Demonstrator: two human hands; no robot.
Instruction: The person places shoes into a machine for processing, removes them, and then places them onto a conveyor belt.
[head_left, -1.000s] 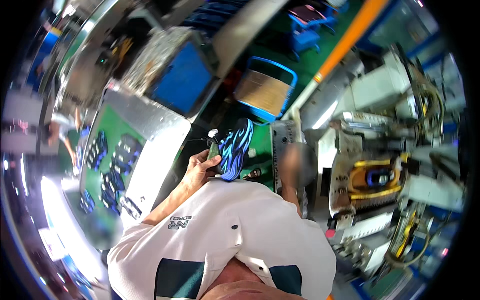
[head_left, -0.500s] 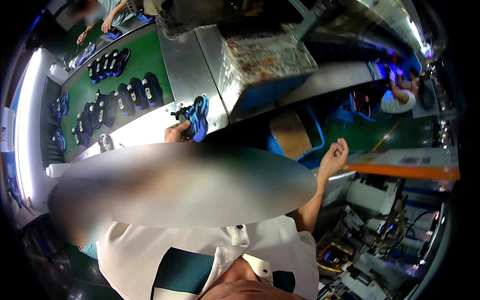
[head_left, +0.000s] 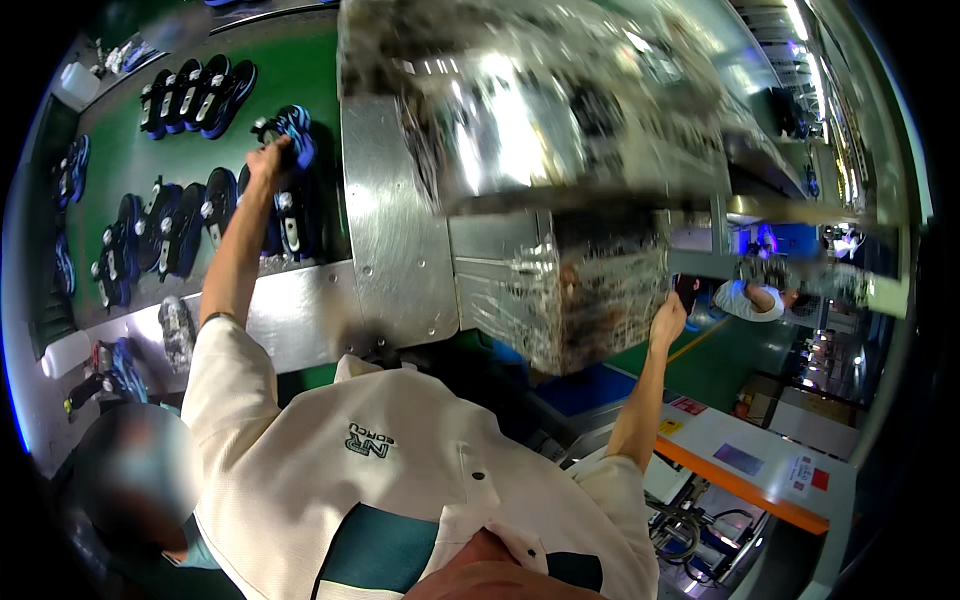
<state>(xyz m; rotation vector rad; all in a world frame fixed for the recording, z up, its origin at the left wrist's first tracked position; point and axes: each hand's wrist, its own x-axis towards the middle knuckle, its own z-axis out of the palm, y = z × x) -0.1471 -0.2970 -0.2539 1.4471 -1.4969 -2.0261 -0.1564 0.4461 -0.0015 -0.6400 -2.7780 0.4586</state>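
My left hand (head_left: 264,160) reaches out over the green belt (head_left: 300,75), fingers closed round a black and blue shoe (head_left: 295,132). Below that shoe, and partly behind my forearm, stand several similar dark shoes (head_left: 180,228) in a row. Another group of shoes (head_left: 205,97) stands farther back on the belt. My right hand (head_left: 668,322) is stretched out to the right, near a box wrapped in clear film (head_left: 610,310). Its fingers look curled closed; a small dark shape shows at the fingertips, and I cannot tell whether it is held or lies behind.
A bare steel plate (head_left: 390,220) borders the belt. Big film-covered equipment (head_left: 560,120) fills the upper middle. An orange-edged machine panel (head_left: 750,470) stands at lower right. One person (head_left: 150,480) is close at lower left, another (head_left: 748,300) sits far right.
My left hand has carried the shoe from the steel edge up and left over the belt. My view has turned; my right hand now appears beside the wrapped box.
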